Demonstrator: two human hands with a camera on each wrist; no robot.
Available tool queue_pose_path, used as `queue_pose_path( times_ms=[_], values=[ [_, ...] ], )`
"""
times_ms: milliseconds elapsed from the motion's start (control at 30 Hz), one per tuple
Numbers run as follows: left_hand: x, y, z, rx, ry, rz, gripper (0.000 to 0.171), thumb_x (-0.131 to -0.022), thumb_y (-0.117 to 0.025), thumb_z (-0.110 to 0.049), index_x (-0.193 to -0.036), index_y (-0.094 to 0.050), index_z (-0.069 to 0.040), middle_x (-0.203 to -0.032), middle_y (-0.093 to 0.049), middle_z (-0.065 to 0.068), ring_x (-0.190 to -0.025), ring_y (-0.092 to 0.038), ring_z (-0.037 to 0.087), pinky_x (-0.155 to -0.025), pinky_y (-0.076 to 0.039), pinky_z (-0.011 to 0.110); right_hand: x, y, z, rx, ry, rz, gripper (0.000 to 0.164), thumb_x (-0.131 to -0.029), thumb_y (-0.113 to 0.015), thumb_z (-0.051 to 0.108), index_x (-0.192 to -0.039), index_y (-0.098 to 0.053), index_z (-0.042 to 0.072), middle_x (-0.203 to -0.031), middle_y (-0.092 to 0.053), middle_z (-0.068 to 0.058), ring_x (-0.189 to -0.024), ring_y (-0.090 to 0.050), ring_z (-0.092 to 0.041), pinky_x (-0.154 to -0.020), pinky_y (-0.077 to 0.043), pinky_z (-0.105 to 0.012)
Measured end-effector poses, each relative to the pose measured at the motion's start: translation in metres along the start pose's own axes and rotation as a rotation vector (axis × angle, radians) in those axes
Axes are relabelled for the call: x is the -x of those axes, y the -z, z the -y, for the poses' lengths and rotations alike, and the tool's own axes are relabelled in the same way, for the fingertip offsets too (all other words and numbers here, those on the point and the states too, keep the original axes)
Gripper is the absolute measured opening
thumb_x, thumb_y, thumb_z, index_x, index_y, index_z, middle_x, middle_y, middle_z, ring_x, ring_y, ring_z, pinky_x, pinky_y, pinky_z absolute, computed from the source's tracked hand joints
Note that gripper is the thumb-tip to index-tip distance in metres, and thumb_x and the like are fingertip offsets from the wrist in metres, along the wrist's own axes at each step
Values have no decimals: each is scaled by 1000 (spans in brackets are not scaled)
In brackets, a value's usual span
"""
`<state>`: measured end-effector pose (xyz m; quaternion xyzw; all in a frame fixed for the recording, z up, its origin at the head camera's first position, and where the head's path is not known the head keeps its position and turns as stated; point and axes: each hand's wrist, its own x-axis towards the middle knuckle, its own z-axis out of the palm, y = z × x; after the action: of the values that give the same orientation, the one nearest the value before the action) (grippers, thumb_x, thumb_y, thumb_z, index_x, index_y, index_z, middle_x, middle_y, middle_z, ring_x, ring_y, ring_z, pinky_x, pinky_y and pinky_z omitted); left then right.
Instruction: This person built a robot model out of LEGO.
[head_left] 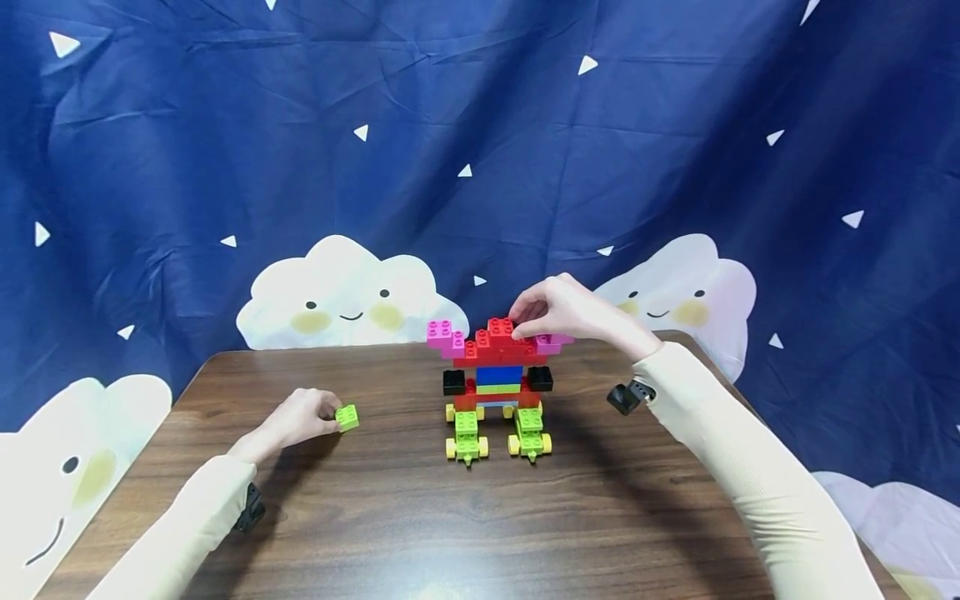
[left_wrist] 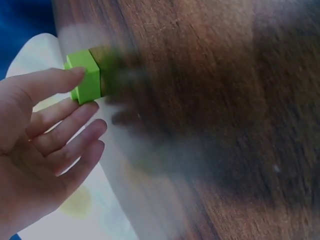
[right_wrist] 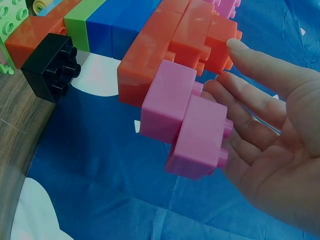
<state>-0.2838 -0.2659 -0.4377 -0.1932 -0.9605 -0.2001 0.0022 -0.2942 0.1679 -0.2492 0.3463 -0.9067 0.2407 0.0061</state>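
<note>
My left hand (head_left: 303,415) pinches a small lime-green brick (head_left: 347,417) between thumb and fingers, low over the left part of the table. In the left wrist view the thumb lies across that brick (left_wrist: 85,75), while the other fingers are spread beneath. A toy figure built of bricks stands mid-table on lime-green wheeled bases (head_left: 467,425) with yellow wheels. At its top, my right hand (head_left: 558,308) pinches the uppermost red brick (head_left: 500,330) at its right end, as the right wrist view shows the thumb and index finger around the red brick (right_wrist: 220,42).
Pink bricks (head_left: 440,330) form stepped arms at both upper sides of the figure. Black bricks (head_left: 453,382) jut out lower down, beside a blue middle brick (head_left: 498,375). The brown wooden table (head_left: 420,517) ends just behind, before a blue curtain (head_left: 450,100) with clouds.
</note>
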Motion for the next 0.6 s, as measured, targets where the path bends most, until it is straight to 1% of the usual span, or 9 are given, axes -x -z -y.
queue_pose_path(
  times_ms=[167,300,500,600],
  values=[
    [0,0,1,13,16,-2,17,-74,-77,-14,-87,-72,-6,-76,-74,2,-71,-65,9,-67,-52,30,0,-2,-1,1,0,1,26,-82,-81,21,-102,-76,4,-96,-78,-10,-85,-74,-18,-83,-61,-36],
    [-3,6,-3,4,0,-14,16,-73,-76,-15,-87,-72,-7,-76,-73,1,-70,-65,8,-66,-52,28,0,-1,0,5,-5,-1,27,-82,-81,21,-102,-76,4,-96,-78,-10,-85,-74,-18,-82,-61,-36],
    [-10,25,-18,-24,-41,-88,20,-75,-74,-16,-92,-71,-6,-85,-74,6,-79,-67,17,-73,-55,36,0,0,1,3,-9,-8,27,-82,-81,21,-102,-76,4,-96,-78,-10,-85,-74,-18,-82,-61,-36],
    [-12,36,-27,-18,-54,-126,22,-75,-73,-15,-95,-70,-5,-86,-75,8,-80,-68,19,-75,-56,39,0,0,0,-4,-8,-1,28,-82,-81,21,-103,-75,4,-97,-78,-10,-85,-73,-18,-83,-61,-36]
  ],
)
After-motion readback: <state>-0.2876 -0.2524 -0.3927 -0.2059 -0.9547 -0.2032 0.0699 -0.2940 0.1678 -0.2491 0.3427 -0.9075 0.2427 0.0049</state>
